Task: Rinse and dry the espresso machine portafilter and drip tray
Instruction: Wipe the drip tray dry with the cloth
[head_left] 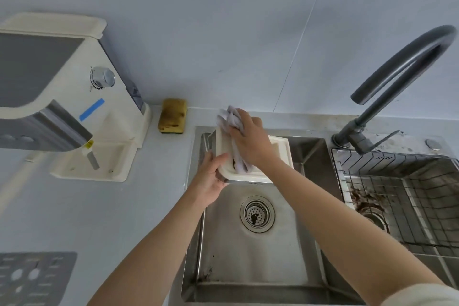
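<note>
Pale grey wall point(223, 32) backs a light tabletop point(99, 218) with a steel sink point(260, 268) sunk into it. A dark faucet point(402, 69) arches over the right side, where a wire rack point(397, 181) sits in the second basin. On my feed the left hand point(211, 179) grips the near-left corner of the white drip tray point(280, 154), held tilted over the basin's far end, while the right hand point(250, 141) has its fingers clenched round a bunched cloth point(229, 117) pressed into the tray. A yellow sponge point(173, 115) lies by the wall, between the sink and the cream espresso machine point(74, 77).
</note>
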`<state>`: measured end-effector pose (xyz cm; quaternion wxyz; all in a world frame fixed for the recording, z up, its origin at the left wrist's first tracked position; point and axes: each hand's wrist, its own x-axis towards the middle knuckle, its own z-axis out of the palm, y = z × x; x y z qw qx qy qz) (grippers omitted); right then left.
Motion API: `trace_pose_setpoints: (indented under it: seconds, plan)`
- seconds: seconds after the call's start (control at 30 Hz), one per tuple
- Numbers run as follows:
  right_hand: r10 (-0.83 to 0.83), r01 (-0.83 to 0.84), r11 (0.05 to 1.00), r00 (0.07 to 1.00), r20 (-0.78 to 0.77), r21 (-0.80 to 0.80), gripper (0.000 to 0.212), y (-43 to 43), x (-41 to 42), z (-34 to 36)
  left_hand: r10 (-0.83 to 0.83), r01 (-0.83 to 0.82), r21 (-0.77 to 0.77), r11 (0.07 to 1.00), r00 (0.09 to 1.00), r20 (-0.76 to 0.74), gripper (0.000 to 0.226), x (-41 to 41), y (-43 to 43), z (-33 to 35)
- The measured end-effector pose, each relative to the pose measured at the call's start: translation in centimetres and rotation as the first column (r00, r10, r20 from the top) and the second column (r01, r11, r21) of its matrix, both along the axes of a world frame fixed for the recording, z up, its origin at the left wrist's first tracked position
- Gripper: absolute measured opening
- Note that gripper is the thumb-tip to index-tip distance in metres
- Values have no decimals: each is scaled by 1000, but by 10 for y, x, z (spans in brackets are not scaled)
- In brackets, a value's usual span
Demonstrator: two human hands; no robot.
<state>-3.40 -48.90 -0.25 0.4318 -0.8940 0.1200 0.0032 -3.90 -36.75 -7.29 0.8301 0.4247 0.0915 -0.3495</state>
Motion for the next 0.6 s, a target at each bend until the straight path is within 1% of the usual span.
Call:
trace_pose_setpoints:
  seconds: [0.07, 0.13, 0.23, 0.27, 0.3, 0.4, 0.47, 0.5, 0.53, 0.6]
  plan:
    - [-5, 5, 998, 1000, -4, -70, 45, 8, -5, 1, -25, 25, -18, 1000, 999, 32, 43, -4, -1, 3]
    - [-29, 27, 993, 1000, -8, -116, 45, 13, -9, 3, -51, 53, -33, 998, 997, 64, 51, -6, -1, 5]
    - [-32, 22, 984, 998, -54, -174, 44, 15, -13, 3, -47, 52, -66, 996, 996, 82, 85, -11, 0, 5]
    - [-24, 11, 982, 997, -71, -187, 44, 15, -15, 4, -31, 36, -74, 997, 997, 65, 91, -13, -1, 5]
    - [-10, -9, 977, 996, -85, -211, 44, 15, -17, 3, -14, 18, -78, 997, 999, 44, 91, -15, -1, 4]
    - [47, -86, 944, 991, -128, -319, 42, 17, -23, 2, 27, -28, -70, 997, 1000, -3, 71, -20, -5, 4]
    - [115, -168, 904, 981, -156, -393, 41, 17, -25, -1, 43, -42, -68, 997, 999, 12, 61, -19, -5, 5]
    - [156, -222, 874, 971, -182, -432, 42, 17, -26, -2, 50, -48, -67, 997, 998, 27, 61, -18, -5, 5]
    - [173, -245, 865, 965, -198, -437, 42, 17, -28, -1, 53, -50, -74, 996, 997, 49, 64, -17, -3, 6]
    - [188, -268, 876, 955, -228, -401, 41, 18, -34, 6, 55, -48, -80, 996, 994, 94, 68, -13, -1, 7]
